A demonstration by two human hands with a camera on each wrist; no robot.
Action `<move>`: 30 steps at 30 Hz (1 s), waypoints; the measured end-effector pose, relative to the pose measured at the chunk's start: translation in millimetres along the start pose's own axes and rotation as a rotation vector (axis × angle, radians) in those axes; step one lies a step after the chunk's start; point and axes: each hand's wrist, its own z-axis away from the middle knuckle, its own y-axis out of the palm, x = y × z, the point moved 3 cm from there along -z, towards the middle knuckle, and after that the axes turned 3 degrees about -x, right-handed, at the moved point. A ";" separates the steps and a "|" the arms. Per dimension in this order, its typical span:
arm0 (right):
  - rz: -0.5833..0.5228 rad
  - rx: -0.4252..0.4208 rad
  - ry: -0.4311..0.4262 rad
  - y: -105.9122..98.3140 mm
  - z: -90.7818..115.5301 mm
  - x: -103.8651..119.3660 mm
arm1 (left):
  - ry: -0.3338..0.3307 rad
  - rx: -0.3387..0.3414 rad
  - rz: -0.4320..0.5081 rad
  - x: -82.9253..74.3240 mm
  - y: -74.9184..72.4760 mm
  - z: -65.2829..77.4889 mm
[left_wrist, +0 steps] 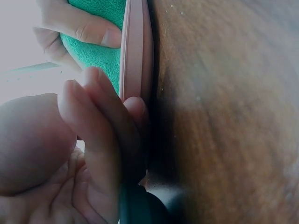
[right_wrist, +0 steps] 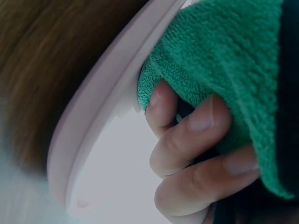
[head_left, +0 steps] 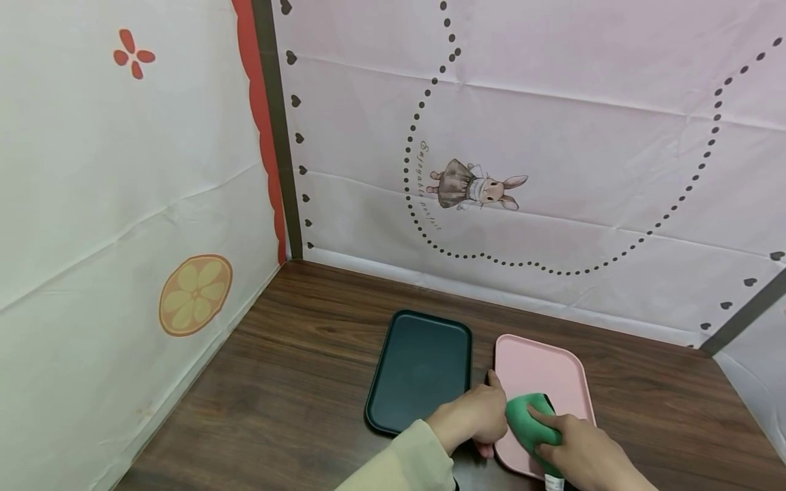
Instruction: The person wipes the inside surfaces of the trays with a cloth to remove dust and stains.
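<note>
A pink tray [head_left: 561, 372] lies on the table. On it is a bunched green towel [head_left: 527, 426] with a looped pile, a dark underside and a white tag. My right hand [head_left: 586, 450] grips the towel, thumb on top and fingers curled against it, as the right wrist view shows; the bunch touches the tray's rim [right_wrist: 100, 88]. At the tray's left edge my left hand [head_left: 479, 416] holds the rim, one finger stretched along it. In the left wrist view, the left fingers [left_wrist: 100, 126] are bent close to the tray's side [left_wrist: 135, 51].
A dark green tray [head_left: 424, 372] lies left of the pink one, partly behind my left hand and sleeve. The brown wooden table [head_left: 270, 382] meets a white printed sheet [head_left: 153, 170] on the left and a pinkish one [head_left: 552, 136] at the back.
</note>
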 end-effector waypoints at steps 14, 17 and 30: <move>-0.003 0.021 0.030 -4.8 2.5 -23.4 | -0.001 -0.033 -0.047 -3.1 1.1 2.8; -0.013 0.035 0.048 -5.9 1.8 -29.1 | -0.005 -0.021 -0.036 -3.0 1.1 2.9; -0.011 -0.021 0.039 -11.1 3.8 -42.2 | -0.015 -0.023 -0.033 -2.7 1.2 3.1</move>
